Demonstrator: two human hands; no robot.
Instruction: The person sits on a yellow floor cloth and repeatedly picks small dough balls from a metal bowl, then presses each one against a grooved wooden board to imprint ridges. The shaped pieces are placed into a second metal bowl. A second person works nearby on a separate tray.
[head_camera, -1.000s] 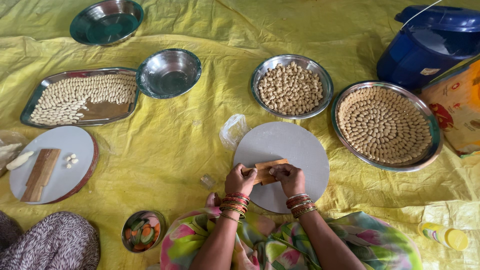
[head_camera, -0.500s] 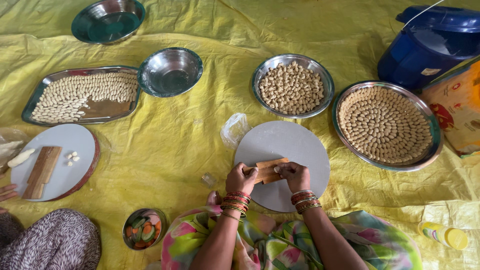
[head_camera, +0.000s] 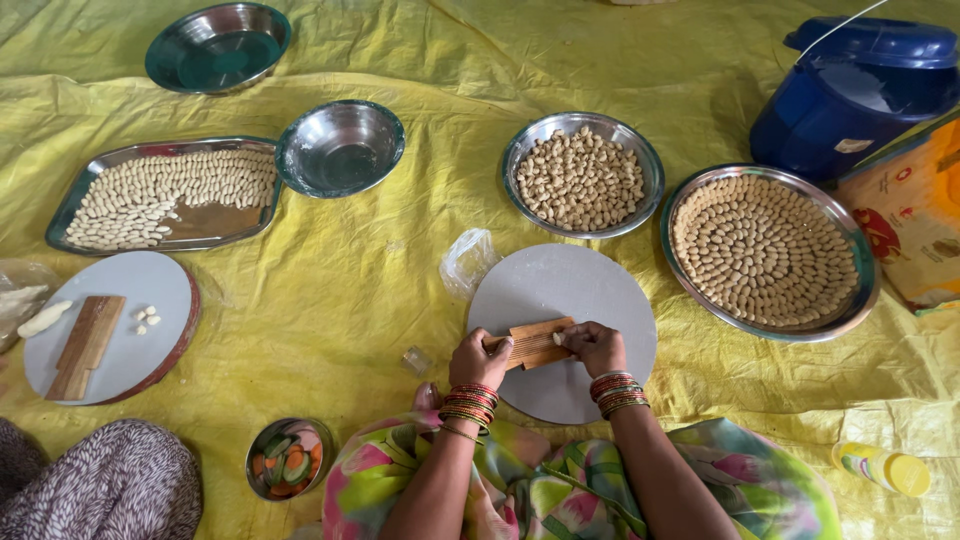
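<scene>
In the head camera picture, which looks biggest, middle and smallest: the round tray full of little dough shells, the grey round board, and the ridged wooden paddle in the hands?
1. Round tray of dough shells and grey round board: they look about alike, so I won't rank them.
2. Ridged wooden paddle: clearly smallest, held by the left hand and right hand.

Yellow sheet (head_camera: 340, 290) w/ trays (head_camera: 165, 195), bowls (head_camera: 340, 148)

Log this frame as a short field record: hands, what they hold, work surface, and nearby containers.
left hand: grips the left end of the ridged wooden board
right hand: presses a small dough piece at the board's right end
work surface: round grey board on yellow sheet
nearby: round plate of shaped pieces, bowl of dough balls, empty steel bowl
</scene>
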